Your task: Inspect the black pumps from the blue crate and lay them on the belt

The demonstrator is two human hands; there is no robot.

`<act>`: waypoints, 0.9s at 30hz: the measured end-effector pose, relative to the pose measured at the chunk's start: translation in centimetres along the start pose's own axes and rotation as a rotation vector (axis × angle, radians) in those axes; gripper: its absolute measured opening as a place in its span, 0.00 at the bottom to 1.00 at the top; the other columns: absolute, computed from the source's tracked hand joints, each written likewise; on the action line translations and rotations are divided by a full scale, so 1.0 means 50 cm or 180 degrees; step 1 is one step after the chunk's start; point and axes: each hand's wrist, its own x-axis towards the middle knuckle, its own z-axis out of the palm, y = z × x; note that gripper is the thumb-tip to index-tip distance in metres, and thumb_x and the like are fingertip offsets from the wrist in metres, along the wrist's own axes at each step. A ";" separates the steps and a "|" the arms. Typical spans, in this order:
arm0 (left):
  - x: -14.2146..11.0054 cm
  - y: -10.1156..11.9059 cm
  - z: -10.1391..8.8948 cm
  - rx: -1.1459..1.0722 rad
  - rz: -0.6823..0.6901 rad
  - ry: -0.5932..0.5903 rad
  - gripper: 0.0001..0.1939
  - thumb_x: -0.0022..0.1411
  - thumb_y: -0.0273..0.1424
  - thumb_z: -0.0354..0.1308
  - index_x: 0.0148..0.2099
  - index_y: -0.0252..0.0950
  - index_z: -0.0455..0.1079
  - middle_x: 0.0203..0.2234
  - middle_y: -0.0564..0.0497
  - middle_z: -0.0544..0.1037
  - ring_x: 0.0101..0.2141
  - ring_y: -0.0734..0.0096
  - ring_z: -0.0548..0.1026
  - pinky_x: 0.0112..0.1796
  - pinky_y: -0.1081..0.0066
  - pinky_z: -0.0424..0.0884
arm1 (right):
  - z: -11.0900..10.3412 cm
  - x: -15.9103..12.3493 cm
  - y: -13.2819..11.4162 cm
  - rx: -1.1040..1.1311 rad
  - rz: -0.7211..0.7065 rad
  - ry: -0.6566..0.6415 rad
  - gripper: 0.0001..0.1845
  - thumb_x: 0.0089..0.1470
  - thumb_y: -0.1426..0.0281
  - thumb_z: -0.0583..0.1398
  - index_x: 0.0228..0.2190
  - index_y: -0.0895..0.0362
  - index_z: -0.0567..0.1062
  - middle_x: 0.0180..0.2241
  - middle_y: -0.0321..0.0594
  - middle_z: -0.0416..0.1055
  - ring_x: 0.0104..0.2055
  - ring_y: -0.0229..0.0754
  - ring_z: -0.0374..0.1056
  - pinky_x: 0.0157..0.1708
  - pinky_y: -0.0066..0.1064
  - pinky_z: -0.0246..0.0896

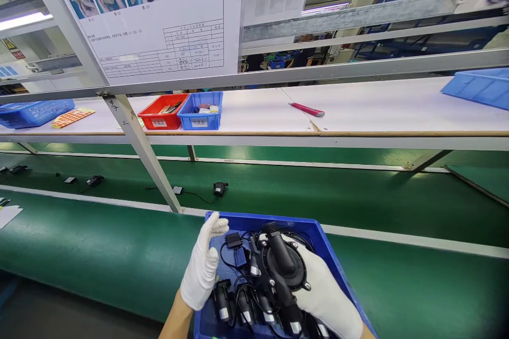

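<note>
My right hand [324,291], in a white glove, grips a black water pump [284,267] with a round screwed cover and ribbed pipe stubs. It holds the pump over a blue bin [342,270]. Several more black pumps [245,304] with cables lie inside, along with a small black cable box [234,240]. My left hand [202,262], gloved too, is at the bin's left side with its fingers stretched out and nothing in them. The held pump and my right hand cover part of the bin's contents.
Behind the bin runs a green conveyor belt [318,196] carrying a small black pump [220,188] with a cable. Above is a white shelf [254,111] with a red tray [159,123], a blue tray [204,123] and a red cutter knife [307,109]. A slanted metal post [143,153] stands left.
</note>
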 end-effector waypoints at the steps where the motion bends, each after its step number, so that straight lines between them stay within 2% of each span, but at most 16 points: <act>1: 0.000 -0.001 0.000 -0.0016 -0.0009 -0.0017 0.37 0.72 0.58 0.39 0.74 0.44 0.51 0.64 0.41 0.68 0.60 0.48 0.70 0.63 0.46 0.63 | 0.000 -0.001 0.000 0.0002 0.0011 -0.0007 0.35 0.42 0.67 0.63 0.55 0.55 0.78 0.53 0.48 0.80 0.54 0.57 0.78 0.57 0.44 0.74; 6: -0.002 -0.003 0.003 -0.0040 -0.0101 -0.0044 0.35 0.73 0.56 0.39 0.73 0.46 0.52 0.64 0.43 0.68 0.61 0.50 0.69 0.63 0.46 0.62 | -0.005 0.000 -0.013 -0.0010 0.0028 -0.0055 0.34 0.43 0.67 0.62 0.55 0.56 0.79 0.52 0.49 0.80 0.52 0.56 0.79 0.55 0.44 0.75; 12: -0.001 0.002 0.007 -0.0100 -0.0243 -0.0024 0.37 0.71 0.58 0.41 0.72 0.43 0.56 0.61 0.41 0.71 0.60 0.48 0.71 0.63 0.46 0.63 | -0.007 0.004 -0.026 -0.0073 -0.0020 -0.0051 0.33 0.44 0.67 0.62 0.54 0.55 0.80 0.51 0.47 0.81 0.51 0.56 0.79 0.54 0.46 0.76; 17: -0.002 0.002 0.012 -0.0107 -0.0353 -0.0089 0.38 0.70 0.60 0.42 0.70 0.41 0.59 0.59 0.40 0.74 0.59 0.49 0.72 0.63 0.47 0.63 | -0.007 0.002 -0.022 -0.0080 0.0015 -0.0071 0.34 0.42 0.68 0.62 0.54 0.55 0.79 0.51 0.47 0.81 0.52 0.57 0.79 0.54 0.47 0.76; 27: -0.007 0.001 0.016 -0.0030 -0.0374 -0.0185 0.36 0.71 0.58 0.40 0.70 0.42 0.59 0.58 0.42 0.75 0.58 0.51 0.73 0.63 0.48 0.64 | -0.006 -0.007 -0.008 0.0001 0.0104 -0.0118 0.34 0.44 0.68 0.64 0.56 0.54 0.78 0.53 0.48 0.80 0.53 0.57 0.78 0.54 0.46 0.75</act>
